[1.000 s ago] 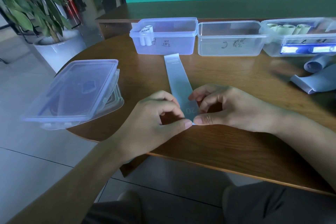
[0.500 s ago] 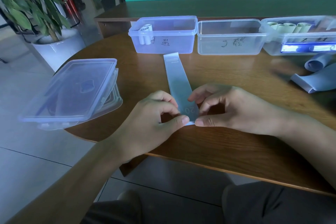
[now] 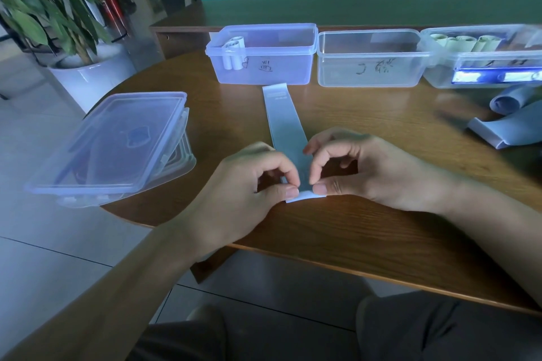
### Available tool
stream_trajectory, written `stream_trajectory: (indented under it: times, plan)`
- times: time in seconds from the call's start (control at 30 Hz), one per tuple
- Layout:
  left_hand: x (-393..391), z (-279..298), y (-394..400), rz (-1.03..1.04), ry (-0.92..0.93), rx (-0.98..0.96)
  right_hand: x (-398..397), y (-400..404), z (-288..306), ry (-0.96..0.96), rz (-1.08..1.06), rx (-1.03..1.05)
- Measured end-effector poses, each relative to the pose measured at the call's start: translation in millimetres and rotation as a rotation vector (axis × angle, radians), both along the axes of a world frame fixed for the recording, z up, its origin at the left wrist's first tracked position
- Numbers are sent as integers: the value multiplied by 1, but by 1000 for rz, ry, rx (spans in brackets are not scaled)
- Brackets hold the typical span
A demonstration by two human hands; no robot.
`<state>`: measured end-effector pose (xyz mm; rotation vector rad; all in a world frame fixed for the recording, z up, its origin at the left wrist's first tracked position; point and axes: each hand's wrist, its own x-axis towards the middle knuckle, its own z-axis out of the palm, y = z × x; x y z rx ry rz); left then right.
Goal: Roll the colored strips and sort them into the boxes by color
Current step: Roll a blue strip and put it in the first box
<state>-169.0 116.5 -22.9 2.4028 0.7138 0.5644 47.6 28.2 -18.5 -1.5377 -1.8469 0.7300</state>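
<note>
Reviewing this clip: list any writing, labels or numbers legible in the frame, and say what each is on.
Left box: handwritten dark marks on the front wall, not legible.
Middle box: handwritten marks on the front wall, not legible.
Right box: faint marks above a glare band, too blurred to read.
Strip on the table: small printed line near its far end, too small to read; the hands cover its near end.
Nothing else carries text.

Pale blue strip (image 3: 283,117) flat on table, far end near left box (image 3: 264,57), near end curled.
</note>
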Motion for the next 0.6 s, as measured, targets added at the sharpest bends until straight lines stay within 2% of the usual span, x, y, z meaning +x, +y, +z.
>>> stream_trajectory:
  times: [0.2, 0.6]
  plan:
    - [-1, -3, 3, -88, 28, 81, 4, -4, -4, -122, 84, 50]
    - [-3, 1, 5, -58, 1, 129, 0, 0, -7, -88, 12, 79]
